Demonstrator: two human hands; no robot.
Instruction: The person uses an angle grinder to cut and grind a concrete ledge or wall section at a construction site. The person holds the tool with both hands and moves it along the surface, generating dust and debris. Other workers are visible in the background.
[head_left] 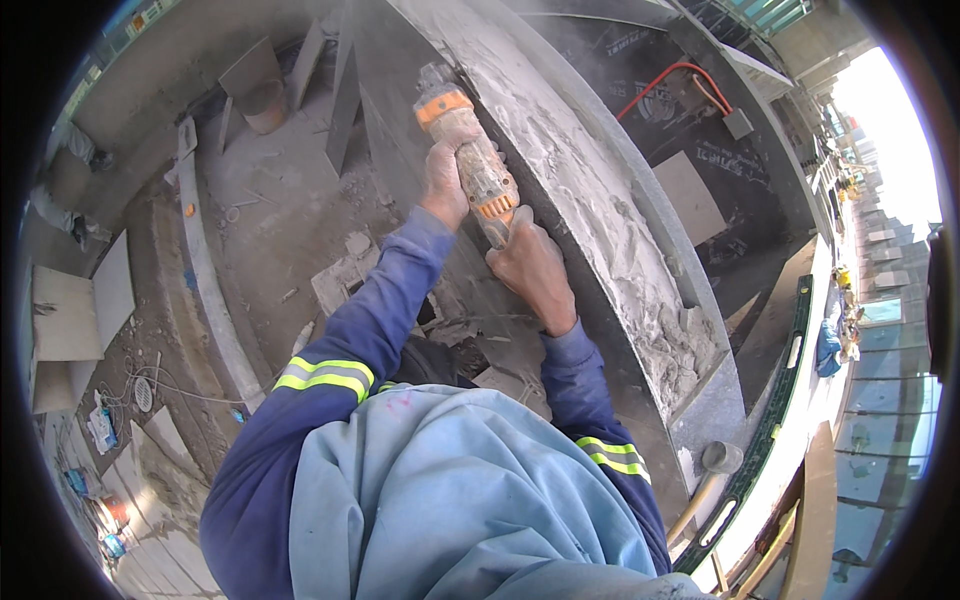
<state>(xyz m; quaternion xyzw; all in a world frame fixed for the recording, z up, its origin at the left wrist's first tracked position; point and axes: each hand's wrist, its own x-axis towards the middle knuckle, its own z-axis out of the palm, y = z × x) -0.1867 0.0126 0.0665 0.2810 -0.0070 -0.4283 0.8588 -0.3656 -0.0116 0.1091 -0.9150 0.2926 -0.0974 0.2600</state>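
A dust-covered angle grinder [485, 170] with orange bands slants up and away from me. My left hand [447, 182] wraps round its front part, near the orange collar. At the rear end, my right hand [532, 264] is closed on its handle. The grinder's head meets the inner edge of a long curved grey trough [690, 255], and its disc cannot be made out. Rough pale mortar [590, 190] fills the trough, with broken lumps at the near end.
A mallet [722, 458] and a long green spirit level [790, 375] lie to the right. Behind the trough sits a dark panel with a red hose [660, 75]. A bucket [263, 105], a curved strip [200, 250] and loose slabs stand left. Another person's legs [60, 195] show far left.
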